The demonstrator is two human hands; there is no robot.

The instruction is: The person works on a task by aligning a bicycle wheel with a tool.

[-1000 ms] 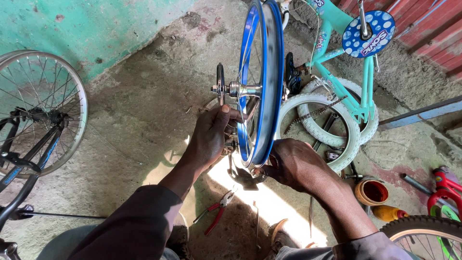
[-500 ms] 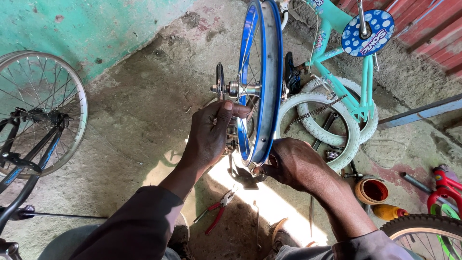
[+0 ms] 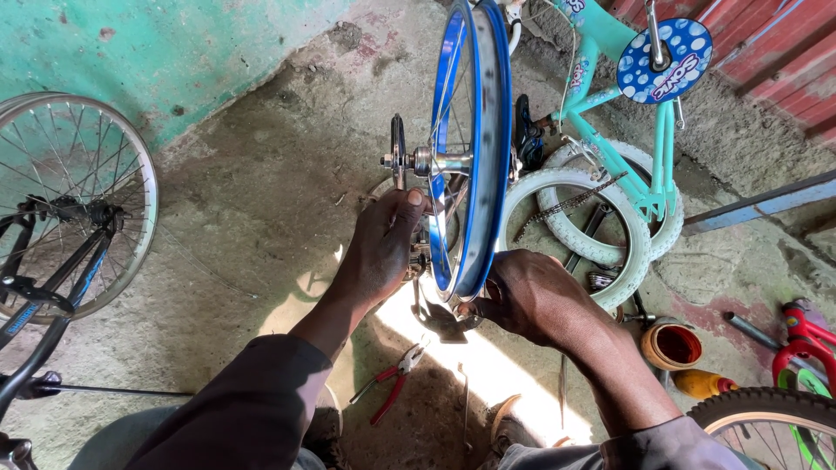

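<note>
A blue bicycle wheel rim [image 3: 488,130] stands upright in front of me, seen edge-on, with a silver hub and axle [image 3: 433,162] and a small sprocket [image 3: 398,150] on its left side. My left hand [image 3: 381,245] rests against the spokes just below the hub, thumb up toward the axle. My right hand [image 3: 529,294] grips the lower edge of the rim from the right side. What the fingers pinch at the rim's bottom is hidden.
Red-handled pliers [image 3: 389,381] lie on the concrete floor between my arms. A turquoise child's bike frame [image 3: 610,96] and white tyres [image 3: 575,187] lie behind the rim. A spoked wheel [image 3: 78,187] stands at left. An orange cup [image 3: 671,345] and a yellow bottle [image 3: 702,383] sit at right.
My left hand has slid slightly down from the axle. The rim and my right hand stay almost still.
</note>
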